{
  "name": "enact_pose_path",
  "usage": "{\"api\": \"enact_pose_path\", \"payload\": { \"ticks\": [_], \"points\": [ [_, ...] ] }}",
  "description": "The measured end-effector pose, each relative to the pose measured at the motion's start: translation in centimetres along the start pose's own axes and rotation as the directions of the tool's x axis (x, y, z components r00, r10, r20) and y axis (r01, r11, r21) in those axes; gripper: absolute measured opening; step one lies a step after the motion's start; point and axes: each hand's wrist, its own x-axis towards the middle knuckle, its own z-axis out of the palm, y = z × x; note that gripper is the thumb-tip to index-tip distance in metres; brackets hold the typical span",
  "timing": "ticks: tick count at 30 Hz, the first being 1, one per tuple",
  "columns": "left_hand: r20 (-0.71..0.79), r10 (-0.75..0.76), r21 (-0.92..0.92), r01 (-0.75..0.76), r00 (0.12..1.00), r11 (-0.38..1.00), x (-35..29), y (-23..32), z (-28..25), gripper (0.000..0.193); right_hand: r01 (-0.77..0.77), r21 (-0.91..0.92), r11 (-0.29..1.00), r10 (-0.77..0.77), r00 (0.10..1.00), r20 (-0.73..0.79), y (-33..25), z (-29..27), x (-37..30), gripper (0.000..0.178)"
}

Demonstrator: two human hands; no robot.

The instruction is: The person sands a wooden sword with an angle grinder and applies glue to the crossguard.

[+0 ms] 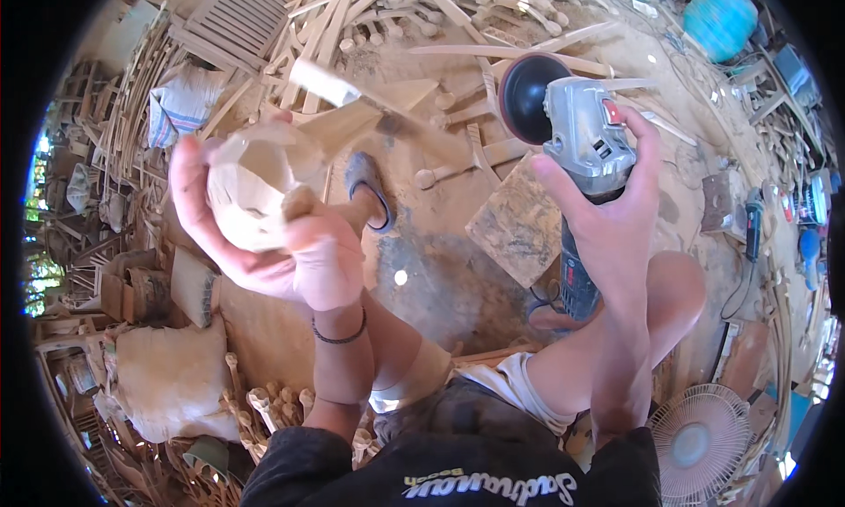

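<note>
My left hand (264,234) grips a pale carved wooden piece (255,186), rounded with flat facets, held up in front of me at the left. In my right hand (607,199) I hold a grey angle grinder (585,146) by its body, its black round disc (528,98) pointing up and to the left. The grinder and the wooden piece are apart, with a wide gap between them. A dark band sits on my left wrist. My bare knees and a foot in a grey sandal (370,190) show below the hands.
The ground is dusty earth with a square wooden board (519,225) near my right knee. Turned wooden legs and slats lie piled at the top and lower left. Sacks sit at the left, a white fan (700,441) at the lower right, and a blue container (722,18) at the top right.
</note>
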Motion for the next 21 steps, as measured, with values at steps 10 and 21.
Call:
{"api": "enact_pose_path", "payload": {
  "ticks": [10, 21],
  "points": [
    [0.342, 0.093, -0.250, -0.005, 0.935, 0.968, -1.9, -0.1, -1.1, 0.033, 0.186, -0.126, 0.974, -0.171, 0.978, 0.122, 0.2, 1.5, -1.0, 0.085],
    [0.409, 0.086, -0.222, 0.008, 0.908, 0.975, -4.7, 1.0, 1.3, 0.026, 0.102, -0.301, 0.948, -0.031, 0.972, 0.232, -0.6, 3.3, -2.4, 0.082]
  ]
}}
